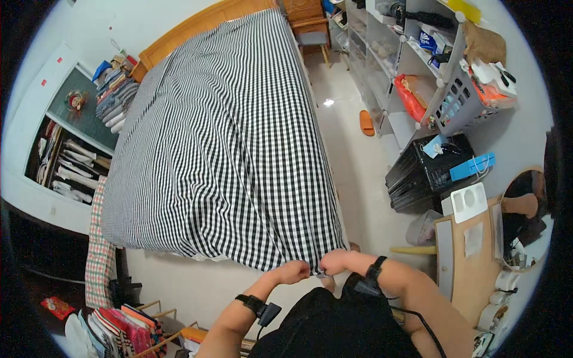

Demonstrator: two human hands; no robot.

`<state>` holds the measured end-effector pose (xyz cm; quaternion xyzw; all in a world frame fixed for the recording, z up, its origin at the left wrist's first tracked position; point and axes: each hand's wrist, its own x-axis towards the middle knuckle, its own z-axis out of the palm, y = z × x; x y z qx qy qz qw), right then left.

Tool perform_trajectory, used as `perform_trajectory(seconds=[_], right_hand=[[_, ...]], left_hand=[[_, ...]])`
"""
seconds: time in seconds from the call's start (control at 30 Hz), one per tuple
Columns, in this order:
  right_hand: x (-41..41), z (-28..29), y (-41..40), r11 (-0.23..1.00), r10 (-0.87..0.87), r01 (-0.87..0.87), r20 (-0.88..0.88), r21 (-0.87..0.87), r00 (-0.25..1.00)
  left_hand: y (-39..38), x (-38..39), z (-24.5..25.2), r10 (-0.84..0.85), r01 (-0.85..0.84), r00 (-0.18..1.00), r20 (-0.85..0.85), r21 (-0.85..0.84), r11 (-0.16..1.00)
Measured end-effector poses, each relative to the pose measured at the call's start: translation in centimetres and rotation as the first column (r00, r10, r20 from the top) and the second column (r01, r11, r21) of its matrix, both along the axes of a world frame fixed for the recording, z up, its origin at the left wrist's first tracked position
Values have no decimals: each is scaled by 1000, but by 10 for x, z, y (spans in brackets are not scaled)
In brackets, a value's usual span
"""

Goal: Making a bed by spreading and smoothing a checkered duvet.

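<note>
A black-and-white checked cloth cover [233, 134] lies over the bed, with folds and wrinkles running lengthwise, most marked near the foot end. My left hand [294, 271] is closed on the cover's edge at the near corner. Close to its right, my right hand [335, 262] grips the same edge, a short stretch of cloth between the two fists. The wooden headboard [188, 33] stands at the far end. Each forearm wears a black strap with a small device and a cable.
Right of the bed, an orange slipper [367, 123] lies on the tiled floor beside a cube shelf [394, 94], a black bin-like container [429, 174] and a wooden cabinet [470, 237]. Folded clothes [117, 96] are stacked at the left. A rack of clothes [121, 329] stands at the lower left.
</note>
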<state>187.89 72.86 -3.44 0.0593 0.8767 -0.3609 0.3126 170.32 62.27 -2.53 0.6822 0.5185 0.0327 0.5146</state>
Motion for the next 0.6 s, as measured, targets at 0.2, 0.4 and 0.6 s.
perform_trajectory(seconds=[0.2,0.4,0.6], right_hand=[[21,-70,-12,994,-100,104,106,-35,989],[49,-115,3,860,-511,505,-113,-74,852],[14,-74,49,226,-932,948,-332,-226,143]], left_hand=[[-10,-5,-57,-37,72,968,-248,133,989],[19,-22,-17,-9,-13,958,-285,-75,997],[105,-22,35,484,-299,843,-236,542,785]])
